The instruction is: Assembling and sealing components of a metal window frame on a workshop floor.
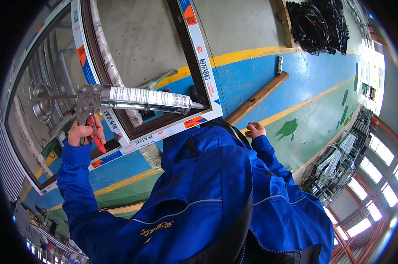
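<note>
My left hand [81, 132] is closed round the handle of a caulking gun [90, 100], its fingers at the red trigger [97, 132]. A white printed sealant cartridge [148, 97] lies in the gun, its nozzle pointing right over the lower right corner of a window frame [214, 110]. This frame has dark brown inner profiles and white protective film with orange and blue patches. To the right of the frame, apart from it, my right hand [254, 130] has loosely bent fingers and nothing visible in it.
A wooden beam [258, 97] lies on the blue floor beyond my right hand, with a small canister [280, 64] by its far end. Black bundled strips [317, 27] are heaped at the far right. Metal racks [339, 154] stand at right. A round metal bowl [42, 103] shows through the frame.
</note>
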Available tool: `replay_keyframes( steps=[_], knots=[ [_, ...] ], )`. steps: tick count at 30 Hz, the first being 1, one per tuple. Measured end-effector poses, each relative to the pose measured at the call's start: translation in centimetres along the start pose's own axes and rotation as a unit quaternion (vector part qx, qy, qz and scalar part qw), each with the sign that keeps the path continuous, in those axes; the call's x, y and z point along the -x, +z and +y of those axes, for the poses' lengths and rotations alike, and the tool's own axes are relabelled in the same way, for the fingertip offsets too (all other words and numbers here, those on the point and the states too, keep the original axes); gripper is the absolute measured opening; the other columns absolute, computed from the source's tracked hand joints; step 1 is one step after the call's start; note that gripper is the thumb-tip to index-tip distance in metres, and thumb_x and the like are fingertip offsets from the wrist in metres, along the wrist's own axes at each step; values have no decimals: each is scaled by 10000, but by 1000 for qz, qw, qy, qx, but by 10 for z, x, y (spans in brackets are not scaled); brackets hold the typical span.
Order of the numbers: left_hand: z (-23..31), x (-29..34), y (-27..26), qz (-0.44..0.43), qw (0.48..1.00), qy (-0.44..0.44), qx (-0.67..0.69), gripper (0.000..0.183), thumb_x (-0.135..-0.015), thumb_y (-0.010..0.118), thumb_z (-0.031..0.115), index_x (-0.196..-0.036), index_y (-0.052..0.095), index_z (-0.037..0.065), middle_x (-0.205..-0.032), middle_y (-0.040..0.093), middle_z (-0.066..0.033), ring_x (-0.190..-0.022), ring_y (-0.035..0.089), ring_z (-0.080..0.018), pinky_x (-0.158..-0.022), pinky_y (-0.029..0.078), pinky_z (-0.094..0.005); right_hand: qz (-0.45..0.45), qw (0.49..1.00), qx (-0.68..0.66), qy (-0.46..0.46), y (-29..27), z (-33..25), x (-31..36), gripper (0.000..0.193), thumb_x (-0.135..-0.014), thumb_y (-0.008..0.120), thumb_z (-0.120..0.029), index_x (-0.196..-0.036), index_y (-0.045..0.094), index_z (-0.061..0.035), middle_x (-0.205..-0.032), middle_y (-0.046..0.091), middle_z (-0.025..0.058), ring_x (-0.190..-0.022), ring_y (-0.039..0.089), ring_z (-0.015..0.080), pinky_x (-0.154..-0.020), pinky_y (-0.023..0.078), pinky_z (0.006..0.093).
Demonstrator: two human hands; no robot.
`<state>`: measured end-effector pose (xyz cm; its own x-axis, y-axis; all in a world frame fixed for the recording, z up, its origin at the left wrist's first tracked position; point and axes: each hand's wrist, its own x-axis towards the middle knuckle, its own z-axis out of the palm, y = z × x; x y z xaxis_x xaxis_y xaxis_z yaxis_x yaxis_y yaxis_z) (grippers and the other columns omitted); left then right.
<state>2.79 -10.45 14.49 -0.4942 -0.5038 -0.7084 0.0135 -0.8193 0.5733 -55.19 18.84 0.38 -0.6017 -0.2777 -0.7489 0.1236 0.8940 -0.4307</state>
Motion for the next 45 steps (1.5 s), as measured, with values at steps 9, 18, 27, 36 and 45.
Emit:
replay_keyframes(
  steps=[9,18,27,36,45],
  knots=[
    [-5,2,1,-3,1000,-2,9,399,-660,609,234,-958,545,-24,-709,602,-164,-611,627,-295,-578,558,-411,-35,999,23,5,4,3,-9,251,-847,628,-187,-1040,629,-28,-815,667,72,-607,674,203,-532,542,312],
    [3,8,12,2,1000,9,-26,392,-663,610,236,-949,541,-22,-706,600,-162,-602,622,-288,-570,561,-405,-42,999,9,0,10,-4,-12,243,-860,631,-178,-1032,630,-6,-809,663,91,-583,663,200,-490,508,295],
    [-10,11,10,13,1000,14,0,375,-667,611,221,-943,543,-23,-693,599,-164,-584,624,-283,-551,563,-403,-36,999,26,4,10,-1,-10,252,-869,623,-192,-1047,631,-13,-829,669,91,-576,656,190,-503,526,307],
    [-22,14,6,25,999,22,10,377,-671,619,240,-933,549,-22,-684,592,-159,-577,620,-285,-535,555,-399,-44,999,26,12,7,5,-13,254,-872,611,-196,-1065,624,-31,-836,668,84,-584,658,194,-517,538,321],
    [-34,23,3,20,999,20,33,377,-669,607,230,-951,553,-15,-710,598,-156,-598,628,-281,-562,558,-398,-47,998,26,18,6,5,-15,271,-861,622,-194,-1077,622,-31,-850,666,85,-569,647,191,-517,538,320]
  ],
)
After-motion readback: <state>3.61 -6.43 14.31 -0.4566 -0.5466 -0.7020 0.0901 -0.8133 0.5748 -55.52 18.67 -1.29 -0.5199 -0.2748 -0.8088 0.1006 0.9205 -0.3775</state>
